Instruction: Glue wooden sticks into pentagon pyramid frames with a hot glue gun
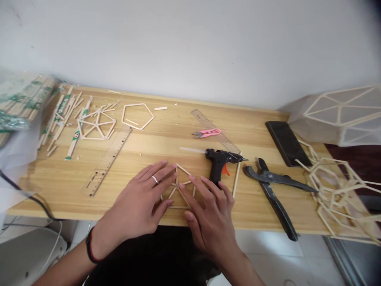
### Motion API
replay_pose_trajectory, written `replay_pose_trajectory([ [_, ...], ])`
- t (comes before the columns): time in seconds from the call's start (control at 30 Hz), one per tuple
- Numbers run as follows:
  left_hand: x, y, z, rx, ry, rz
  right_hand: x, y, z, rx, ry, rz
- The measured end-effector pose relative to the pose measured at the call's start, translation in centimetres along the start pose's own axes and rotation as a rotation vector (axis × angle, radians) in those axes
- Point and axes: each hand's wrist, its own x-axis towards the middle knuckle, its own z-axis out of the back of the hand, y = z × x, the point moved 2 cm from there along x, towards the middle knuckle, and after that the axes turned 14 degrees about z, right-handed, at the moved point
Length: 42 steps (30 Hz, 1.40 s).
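A small wooden stick frame with spokes (177,186) lies near the table's front edge, partly hidden under both hands. My left hand (145,194), with a ring on one finger, rests flat over its left side, fingers stretched. My right hand (210,210) lies over its right side with fingers spread, one fingertip at the hub where the spokes meet. Just beyond my right hand is a black glue gun (217,163) with an orange trigger, its nozzle pointing right. A single stick (237,174) lies beside the nozzle.
Pliers (274,190), a phone (288,143) and joined stick frames (336,194) are on the right. Pink snips (206,133) touch a clear ruler (202,119). Leftward are another ruler (108,165), a spoked pentagon (97,125), an unspoked pentagon (144,104) and loose sticks (65,119).
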Motion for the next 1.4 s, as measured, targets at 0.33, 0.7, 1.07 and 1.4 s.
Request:
replay_pose_trajectory([
  [0.33,-0.02,-0.01,0.01,-0.003,0.000,-0.013,0.16,0.14,-0.17,-0.023,-0.001,0.004],
  [0.7,0.03,-0.09,0.09,-0.010,0.002,-0.010,0.23,0.18,-0.14,-0.023,0.011,0.011],
  [1.07,0.10,-0.10,0.15,-0.022,0.003,-0.007,0.14,0.17,-0.11,-0.027,-0.011,0.005],
  [1.4,0.03,-0.02,0.08,-0.026,0.001,-0.007,0.29,0.21,-0.06,-0.010,0.013,0.006],
])
